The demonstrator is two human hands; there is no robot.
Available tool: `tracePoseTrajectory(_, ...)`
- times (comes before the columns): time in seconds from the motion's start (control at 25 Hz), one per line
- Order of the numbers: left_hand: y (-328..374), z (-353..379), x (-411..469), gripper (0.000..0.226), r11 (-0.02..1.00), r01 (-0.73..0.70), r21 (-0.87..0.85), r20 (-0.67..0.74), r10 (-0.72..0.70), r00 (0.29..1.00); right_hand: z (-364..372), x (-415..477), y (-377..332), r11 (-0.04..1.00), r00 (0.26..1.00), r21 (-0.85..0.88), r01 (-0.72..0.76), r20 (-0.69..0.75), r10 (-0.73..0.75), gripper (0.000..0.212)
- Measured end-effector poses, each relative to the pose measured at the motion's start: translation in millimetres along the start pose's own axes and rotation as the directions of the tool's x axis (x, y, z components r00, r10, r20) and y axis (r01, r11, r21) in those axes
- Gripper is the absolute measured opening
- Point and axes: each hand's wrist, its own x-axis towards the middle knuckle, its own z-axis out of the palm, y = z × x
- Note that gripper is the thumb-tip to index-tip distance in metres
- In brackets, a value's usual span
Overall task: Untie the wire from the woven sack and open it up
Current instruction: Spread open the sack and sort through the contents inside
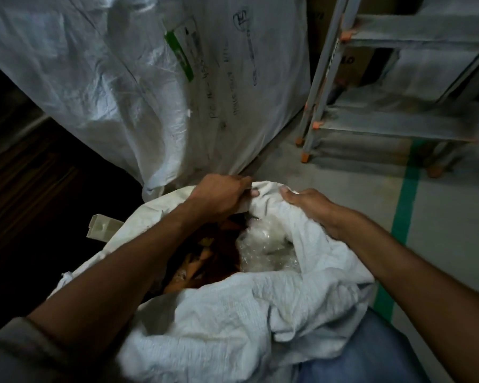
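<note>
- The grey concrete floor (pixel 329 172) carries my woven sack (pixel 233 313).
- A big white bag (pixel 122 78) stands behind it.
- A stepladder (pixel 371 111) stands right, beside green floor tape (pixel 407 197).

Ahead of you a big white sack (pixel 116 78) stands on the floor, creased, with dark handwriting and a green-edged label (pixel 181 52) on its side. To your right is a grey rack (pixel 398 78) with orange clips and orange feet — its shelves are bare where you can see them, and a cardboard box (pixel 351 64) sits behind it. A green stripe (pixel 405 205) runs along the grey floor (pixel 329 167) toward you. At your left, near the dark edge, lies a small cream plastic box (pixel 103 226) — tilted.
</note>
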Motion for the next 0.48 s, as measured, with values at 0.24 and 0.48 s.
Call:
tracePoseTrajectory(0.24, -14, -1, 27, 0.059, 0.878, 0.368, -0.305, 0.352, -0.255, 0.9, 19, -50, -9, 0.551, 0.946, -0.823, -0.137, -0.274, -0.175, 0.058)
tracePoseTrajectory(0.48, 11, -42, 6, 0.058, 0.907, 0.31, -0.285, 0.227, -0.25, 0.941, 8, -24, 32, 0.828, 0.922, -0.54, -0.152, -0.379, -0.077, 0.039)
